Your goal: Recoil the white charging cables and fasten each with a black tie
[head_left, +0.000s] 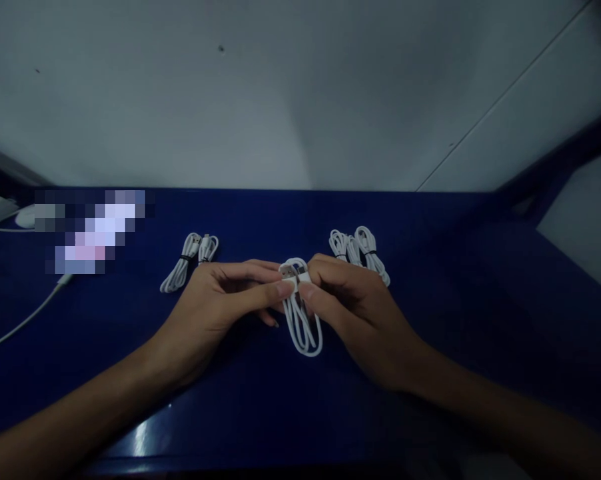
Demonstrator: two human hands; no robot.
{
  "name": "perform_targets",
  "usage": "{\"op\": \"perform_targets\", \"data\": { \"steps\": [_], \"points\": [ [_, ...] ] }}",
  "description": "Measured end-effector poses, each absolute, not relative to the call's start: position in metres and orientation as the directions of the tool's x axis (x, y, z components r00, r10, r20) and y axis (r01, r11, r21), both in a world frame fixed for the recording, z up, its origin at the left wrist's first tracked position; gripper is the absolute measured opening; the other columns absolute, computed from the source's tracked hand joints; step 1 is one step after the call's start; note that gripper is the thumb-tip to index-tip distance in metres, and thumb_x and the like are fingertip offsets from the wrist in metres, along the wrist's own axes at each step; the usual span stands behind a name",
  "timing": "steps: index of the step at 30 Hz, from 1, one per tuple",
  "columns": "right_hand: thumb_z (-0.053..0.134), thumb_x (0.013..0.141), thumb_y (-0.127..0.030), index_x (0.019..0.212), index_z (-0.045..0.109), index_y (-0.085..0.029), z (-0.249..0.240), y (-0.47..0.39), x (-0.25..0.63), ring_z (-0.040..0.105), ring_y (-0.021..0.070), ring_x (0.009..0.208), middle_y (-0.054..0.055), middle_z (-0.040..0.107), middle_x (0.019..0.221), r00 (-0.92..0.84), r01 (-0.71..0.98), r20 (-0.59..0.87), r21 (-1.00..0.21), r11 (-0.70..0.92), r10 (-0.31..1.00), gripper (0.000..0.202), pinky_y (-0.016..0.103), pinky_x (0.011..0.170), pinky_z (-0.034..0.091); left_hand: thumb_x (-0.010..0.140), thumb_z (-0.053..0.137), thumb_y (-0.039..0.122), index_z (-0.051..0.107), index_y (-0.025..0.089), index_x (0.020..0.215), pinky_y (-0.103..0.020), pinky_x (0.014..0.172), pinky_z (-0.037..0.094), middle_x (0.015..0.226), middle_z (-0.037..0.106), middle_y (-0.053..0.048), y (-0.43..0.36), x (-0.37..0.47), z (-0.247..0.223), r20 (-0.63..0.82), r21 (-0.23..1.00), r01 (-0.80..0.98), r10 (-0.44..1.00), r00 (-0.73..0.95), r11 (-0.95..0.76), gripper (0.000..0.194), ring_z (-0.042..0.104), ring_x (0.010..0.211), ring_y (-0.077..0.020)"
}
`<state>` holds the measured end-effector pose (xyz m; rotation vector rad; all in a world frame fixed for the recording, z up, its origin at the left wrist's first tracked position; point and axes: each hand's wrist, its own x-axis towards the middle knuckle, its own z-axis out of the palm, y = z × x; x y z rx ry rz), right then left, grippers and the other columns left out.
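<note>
A coiled white USB cable (303,333) is held up between both hands, its metal plug and smaller connector side by side at the top of the loops. My left hand (230,290) pinches it near the USB plug with thumb and fingers. From the other side my right hand (353,297) grips it by the smaller connector, thumb in front. Behind the left hand lie white cable bundles (180,263) with dark ties. More tied white cable bundles (368,247) rest behind the right hand, which partly hides them.
The blue table (280,407) reaches back to a pale wall (260,100). At the left, a blurred-out bright object (100,230) has a white cord (35,323) attached. A white rounded item (25,217) lies at the far left. A blue frame bar (555,160) slants at the right.
</note>
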<state>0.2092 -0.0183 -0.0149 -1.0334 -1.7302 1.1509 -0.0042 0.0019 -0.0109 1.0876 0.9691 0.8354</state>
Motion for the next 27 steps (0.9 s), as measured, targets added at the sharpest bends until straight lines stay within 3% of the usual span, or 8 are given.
{"op": "perform_targets", "data": {
  "steps": [23,27],
  "points": [
    [0.059,0.103,-0.020,0.071,0.052,-0.021,-0.0150,-0.0211,0.2073,0.047,0.0125,0.064,-0.004,0.053,0.072,-0.290,0.230,0.198,-0.935,0.269,0.936,0.033,0.032,0.060,0.039,0.085,0.091,0.018,0.091,0.021,0.085,-0.020,0.067,0.062,0.123,0.080,-0.009,0.0018,-0.0048,-0.0104,-0.231,0.964,-0.046,0.914,0.334,0.261,0.003,0.074,0.086,-0.0155],
    [0.061,0.103,-0.018,0.069,0.049,-0.021,-0.0159,-0.0203,0.2075,0.047,0.0116,0.064,-0.004,0.053,0.072,-0.287,0.213,0.199,-0.940,0.265,0.937,0.036,0.031,0.059,0.038,0.086,0.089,0.018,0.090,0.020,0.083,-0.019,0.067,0.062,0.115,0.080,-0.009,0.0027,-0.0045,-0.0110,-0.231,0.966,-0.029,0.910,0.344,0.257,0.004,0.074,0.089,-0.0168]
  ]
}}
